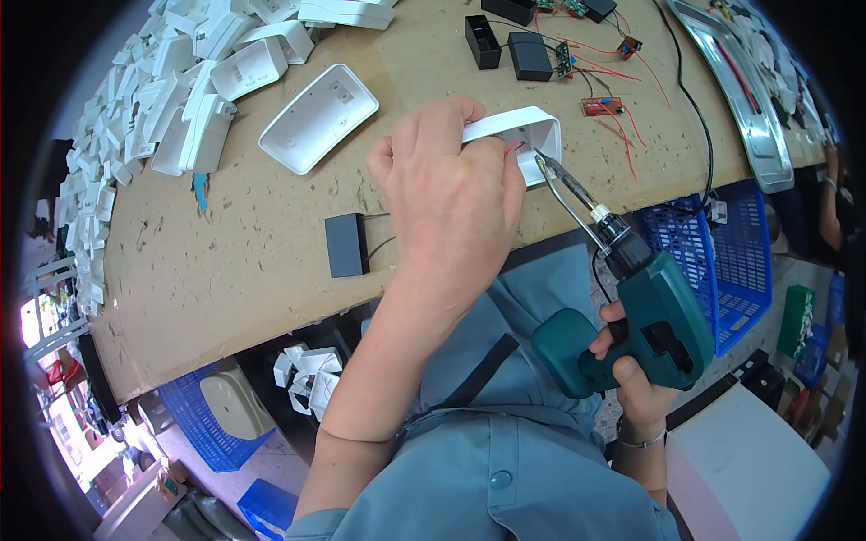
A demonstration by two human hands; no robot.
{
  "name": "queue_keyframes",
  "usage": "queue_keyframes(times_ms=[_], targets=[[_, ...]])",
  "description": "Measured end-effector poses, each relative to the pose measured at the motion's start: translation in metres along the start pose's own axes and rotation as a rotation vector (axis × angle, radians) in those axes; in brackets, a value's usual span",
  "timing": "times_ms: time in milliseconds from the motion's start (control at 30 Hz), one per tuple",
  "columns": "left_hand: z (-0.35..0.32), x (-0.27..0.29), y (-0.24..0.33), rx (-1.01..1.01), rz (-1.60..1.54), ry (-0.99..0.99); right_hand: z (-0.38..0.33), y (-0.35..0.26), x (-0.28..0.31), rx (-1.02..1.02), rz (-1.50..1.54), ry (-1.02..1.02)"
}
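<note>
A brown workbench [234,261] spreads out around the white housing [547,135] in the left hand [451,180], which sits above its near edge. Well left of that housing rises a big pile of white housings [212,117]; to its right are a blue basket [747,270], lower down, and a metal tray [767,149]. Nearer the person and right of it, the right hand [642,395] is wrapped round a green soldering gun [667,307], whose tip points into its open side; contact there I cannot tell. The left hand grasps it, fingers bent over its rim. A loose housing [320,117] lies left of it, a black box [346,245] lower left, a small red board [602,106] just right.
</note>
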State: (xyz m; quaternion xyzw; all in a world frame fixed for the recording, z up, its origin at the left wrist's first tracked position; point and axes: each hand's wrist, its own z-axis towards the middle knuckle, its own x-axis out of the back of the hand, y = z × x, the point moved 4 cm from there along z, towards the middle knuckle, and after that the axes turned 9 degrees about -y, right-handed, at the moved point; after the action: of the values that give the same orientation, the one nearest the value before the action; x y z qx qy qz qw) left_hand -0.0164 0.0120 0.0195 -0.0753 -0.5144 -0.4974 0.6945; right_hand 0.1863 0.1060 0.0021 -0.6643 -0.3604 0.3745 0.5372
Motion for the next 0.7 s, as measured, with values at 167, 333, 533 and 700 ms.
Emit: queue_keyframes(times_ms=[167,333,533,700], targets=[[-0.0004,0.0001,0.0037,-0.018,0.048,0.019,0.0035,-0.001,-0.0032,-0.022,-0.021,-0.007],[-0.0009,0.002,0.0049,0.008,0.102,0.016,0.0063,-0.0013,-0.0053,0.027,-0.027,0.005],[-0.0011,-0.0005,0.0048,-0.015,0.066,0.055,0.0094,-0.0014,-0.0077,0.019,-0.02,0.006],[-0.0005,0.0001,0.0059,-0.012,0.067,0.054,0.0101,-0.0021,-0.0071,0.014,-0.044,0.002]])
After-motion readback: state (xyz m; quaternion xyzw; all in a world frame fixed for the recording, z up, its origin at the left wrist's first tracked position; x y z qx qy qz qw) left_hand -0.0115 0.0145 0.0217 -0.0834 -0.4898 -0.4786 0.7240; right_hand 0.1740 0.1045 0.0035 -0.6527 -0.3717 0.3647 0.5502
